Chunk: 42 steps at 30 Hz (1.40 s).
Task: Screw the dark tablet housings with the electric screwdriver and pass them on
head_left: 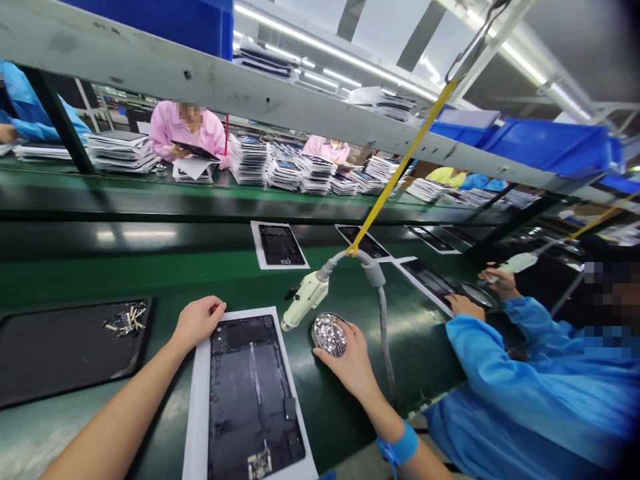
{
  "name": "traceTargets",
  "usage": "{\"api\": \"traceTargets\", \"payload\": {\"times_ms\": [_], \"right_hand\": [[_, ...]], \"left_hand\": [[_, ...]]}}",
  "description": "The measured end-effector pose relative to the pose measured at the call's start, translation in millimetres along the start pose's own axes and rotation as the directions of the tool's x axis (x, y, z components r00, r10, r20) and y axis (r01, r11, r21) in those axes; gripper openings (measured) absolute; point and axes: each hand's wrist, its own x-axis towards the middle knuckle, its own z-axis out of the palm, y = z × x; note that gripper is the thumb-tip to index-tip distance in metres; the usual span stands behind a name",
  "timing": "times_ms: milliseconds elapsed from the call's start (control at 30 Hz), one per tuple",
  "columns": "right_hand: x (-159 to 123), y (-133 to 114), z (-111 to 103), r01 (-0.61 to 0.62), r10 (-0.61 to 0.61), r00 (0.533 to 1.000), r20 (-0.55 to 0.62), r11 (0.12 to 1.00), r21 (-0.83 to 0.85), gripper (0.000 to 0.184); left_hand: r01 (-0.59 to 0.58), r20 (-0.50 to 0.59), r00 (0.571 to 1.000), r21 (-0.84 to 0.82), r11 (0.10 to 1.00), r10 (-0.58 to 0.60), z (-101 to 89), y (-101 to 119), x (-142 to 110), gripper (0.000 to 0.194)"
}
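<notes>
My right hand (351,363) is wrapped round the rim of a small round dish (330,335) full of shiny small metal parts that look like screws. Closed fingers and thumb of my left hand (200,325) rest at the upper left corner of a black tablet housing (240,387); whatever they hold there is hidden. Under the housing lies a white sheet (197,413). The housing lies open, its inside facing up, with a small circuit board at the near end. A pale electric screwdriver (307,299) hangs from a yellow strap, just above the dish and touched by neither hand.
At left lies a black tray (65,353) with small strips and parts heaped in one corner. More tablet housings (281,245) on sheets line the green belt (210,267). A co-worker in blue sleeves (510,353) works close on the right. A shelf beam (300,107) crosses overhead.
</notes>
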Motion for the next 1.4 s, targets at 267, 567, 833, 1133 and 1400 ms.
{"api": "traceTargets", "payload": {"times_ms": [267, 567, 833, 1133, 1400], "right_hand": [[-49, 0, -14, 0.051, -0.05, 0.995, 0.089, 0.999, -0.009, 0.074], [-29, -28, -44, 0.287, -0.309, 0.824, 0.476, 0.95, 0.121, 0.108], [-10, -19, -23, 0.18, -0.19, 0.941, 0.282, 0.982, 0.061, 0.086], [-42, -4, -41, 0.084, -0.072, 0.974, 0.215, 0.995, -0.05, 0.089], [-28, -13, -39, 0.294, -0.318, 0.823, 0.47, 0.948, 0.126, 0.119]], "left_hand": [[0.006, 0.004, 1.0, -0.016, 1.0, -0.006, -0.1, 1, 0, 0.039], [0.009, 0.002, 1.0, -0.007, 1.0, -0.009, -2.7, 2, -1, 0.039], [-0.006, -0.006, 1.0, -0.019, 1.0, 0.006, -2.4, 0, 0, 0.039], [0.011, -0.001, 1.0, -0.022, 1.0, -0.011, -2.9, 0, 1, 0.04], [0.028, 0.004, 1.0, -0.005, 1.0, -0.028, -5.2, 3, 0, 0.041]]}}
